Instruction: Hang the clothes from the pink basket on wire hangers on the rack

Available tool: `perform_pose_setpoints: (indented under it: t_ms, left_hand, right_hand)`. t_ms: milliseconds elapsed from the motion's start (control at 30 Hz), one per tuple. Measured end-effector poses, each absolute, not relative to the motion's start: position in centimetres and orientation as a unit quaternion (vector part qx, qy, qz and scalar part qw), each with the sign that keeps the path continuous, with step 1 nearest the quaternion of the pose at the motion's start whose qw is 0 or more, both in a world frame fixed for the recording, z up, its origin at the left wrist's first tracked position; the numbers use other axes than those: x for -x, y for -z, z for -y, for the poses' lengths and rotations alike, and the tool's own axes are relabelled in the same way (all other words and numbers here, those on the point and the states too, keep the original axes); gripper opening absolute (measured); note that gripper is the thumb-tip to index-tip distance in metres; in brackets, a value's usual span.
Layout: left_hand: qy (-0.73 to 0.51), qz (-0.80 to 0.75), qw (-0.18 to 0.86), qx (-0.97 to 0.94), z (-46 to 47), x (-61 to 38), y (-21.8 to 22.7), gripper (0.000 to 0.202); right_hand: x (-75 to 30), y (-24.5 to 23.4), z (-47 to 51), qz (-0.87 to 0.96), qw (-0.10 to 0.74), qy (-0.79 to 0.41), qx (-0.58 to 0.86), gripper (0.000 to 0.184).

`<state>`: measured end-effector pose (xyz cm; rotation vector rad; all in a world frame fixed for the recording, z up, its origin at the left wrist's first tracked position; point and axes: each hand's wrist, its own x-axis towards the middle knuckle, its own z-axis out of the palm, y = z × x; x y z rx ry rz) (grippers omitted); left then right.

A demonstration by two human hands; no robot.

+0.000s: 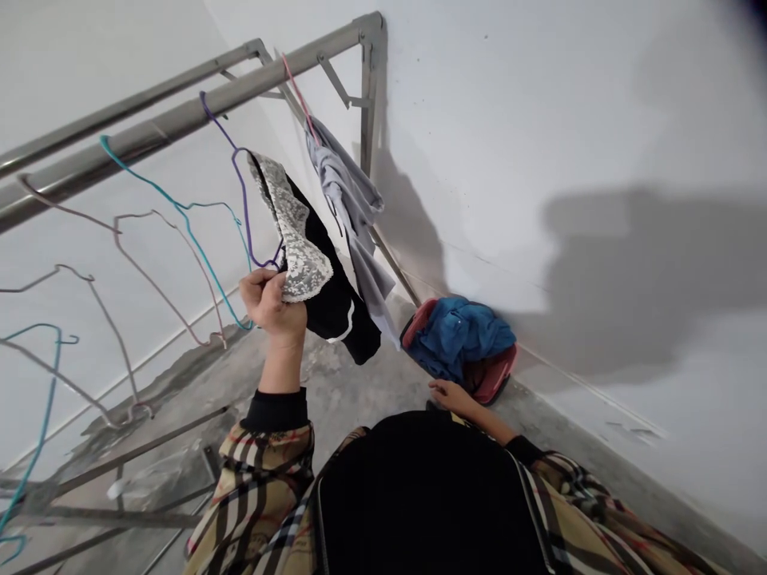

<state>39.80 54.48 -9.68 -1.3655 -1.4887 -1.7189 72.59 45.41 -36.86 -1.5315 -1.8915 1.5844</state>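
Wire hangers (144, 255) in teal and dull mauve dangle at the far left from a steel drying rack (185, 120), its rails slanting up toward the corner of a white wall (569, 120). Next along, a purple wire hanger (243, 200) hooks over the nearer rail and drops to a black garment (327, 295) edged with grey lace. That garment's long axis tilts, running from its lace top at upper left down to its hem at lower right, pointing toward the floor. Its shape is hard to make out: folds hide most of it, and the hanger's lower bar disappears behind the lace. The left hand (269, 303), fingers closed, pinches the lace edge, so the garment sits to the right of that hand, rising above it and falling below it. A plaid sleeve (257, 487) runs down from there, cut off by the frame. Further right, a grey garment (351, 216) hangs from a pink hanger (296, 88). The right hand (455, 395) lies low, open with fingers extended, gripping nothing, just below a blue cloth (461, 335) bundled in a pink-rimmed container (497, 375); its wrist is partly hidden behind a black rounded shape (425, 495).
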Motion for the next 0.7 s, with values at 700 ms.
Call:
perform_pose_setpoints:
  t_ms: [700]
  left_hand:
    - [0.576, 0.540, 0.231, 0.569, -52.2, -40.1, 9.3, 0.015]
  right_hand:
    - [-71.9, 39.0, -45.6, 0.654, 0.164, -0.560, 0.481, 0.037]
